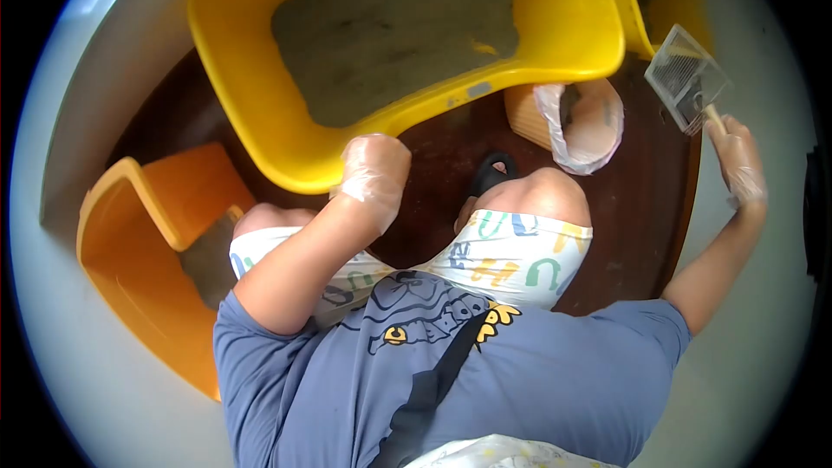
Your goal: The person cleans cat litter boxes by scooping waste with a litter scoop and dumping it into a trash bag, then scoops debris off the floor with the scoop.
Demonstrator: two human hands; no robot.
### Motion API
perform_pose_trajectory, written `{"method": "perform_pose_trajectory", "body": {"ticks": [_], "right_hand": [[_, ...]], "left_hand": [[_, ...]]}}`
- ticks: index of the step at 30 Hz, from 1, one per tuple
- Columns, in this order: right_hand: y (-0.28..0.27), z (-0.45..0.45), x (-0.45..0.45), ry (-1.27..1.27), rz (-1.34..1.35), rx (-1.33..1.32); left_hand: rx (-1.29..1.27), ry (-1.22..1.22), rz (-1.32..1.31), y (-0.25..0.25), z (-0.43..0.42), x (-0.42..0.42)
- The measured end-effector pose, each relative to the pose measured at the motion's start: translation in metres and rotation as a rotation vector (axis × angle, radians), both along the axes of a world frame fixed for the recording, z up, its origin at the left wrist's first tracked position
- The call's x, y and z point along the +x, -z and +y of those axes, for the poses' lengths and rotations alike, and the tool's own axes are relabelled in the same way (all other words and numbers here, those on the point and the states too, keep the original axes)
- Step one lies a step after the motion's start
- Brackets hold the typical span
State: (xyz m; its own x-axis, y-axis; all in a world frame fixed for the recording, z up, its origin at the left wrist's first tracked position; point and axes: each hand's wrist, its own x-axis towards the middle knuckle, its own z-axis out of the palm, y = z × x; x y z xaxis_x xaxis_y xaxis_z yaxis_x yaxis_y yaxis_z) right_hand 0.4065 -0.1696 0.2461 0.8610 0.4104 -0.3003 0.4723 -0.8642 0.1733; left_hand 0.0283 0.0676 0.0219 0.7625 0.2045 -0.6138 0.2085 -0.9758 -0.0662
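Observation:
My right hand [737, 156], in a clear plastic glove, grips the pale handle of a slotted litter scoop [689, 78], held out at the far right. The scoop's slotted head points up and to the left. My left hand [374, 165], gloved too, is at the front rim of a large yellow litter tray [234, 78] with grey litter inside. Its fingers are bent out of sight, so what they hold, if anything, does not show.
A lined waste bin [594, 126] stands right of the yellow tray. At the left is an orange litter box [130, 269] with grey litter. Another yellow container [680, 13] is at the upper right. A dark red round floor piece [433, 165] lies beneath.

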Motion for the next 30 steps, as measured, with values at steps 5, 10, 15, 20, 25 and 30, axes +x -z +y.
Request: {"method": "perform_pose_trajectory", "body": {"ticks": [5, 10, 15, 20, 25, 30], "right_hand": [[0.082, 0.090, -0.005, -0.311, 0.190, 0.309], [0.232, 0.180, -0.079, 0.133, 0.842, 0.243], [0.350, 0.200, -0.122, 0.230, 1.122, 0.000], [0.394, 0.214, -0.145, 0.257, 1.086, 0.077], [0.428, 0.243, -0.183, 0.111, 0.865, 0.198], [0.522, 0.272, -0.214, 0.199, 0.922, 0.349]], "left_hand": [[0.058, 0.017, -0.004, 0.013, -0.003, -0.003], [0.049, -0.072, 0.006, 0.022, -0.006, -0.005], [0.100, -0.083, -0.113, 0.025, -0.010, -0.014], [0.079, -0.072, -0.120, 0.016, -0.007, -0.013], [-0.013, -0.053, -0.079, 0.013, -0.005, -0.009], [-0.035, -0.060, -0.113, 0.017, -0.010, -0.009]]}}
